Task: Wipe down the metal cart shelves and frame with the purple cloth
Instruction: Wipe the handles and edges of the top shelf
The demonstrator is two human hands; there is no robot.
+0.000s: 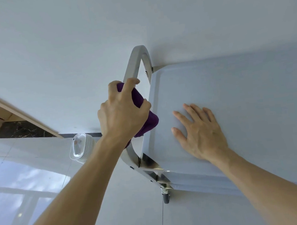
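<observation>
The left hand [122, 113] is gripping the folded purple terry cloth [144, 111] around the curved stainless-steel handle bar [132, 68], at 9 o'clock of the flat grey metal top shelf [242, 93]. The frame-wiping step appears to be in progress. The bar's long axis is running 12 to 6 o'clock, so the next stroke likely calls for sliding along it. The right hand [201, 134] is pressing flat, fingers straight, on the shelf.

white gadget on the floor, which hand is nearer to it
Left. The left hand grips the purple cloth on the cart handle, just above the white gadget. The right hand lies flat on the top shelf, farther away.
</observation>
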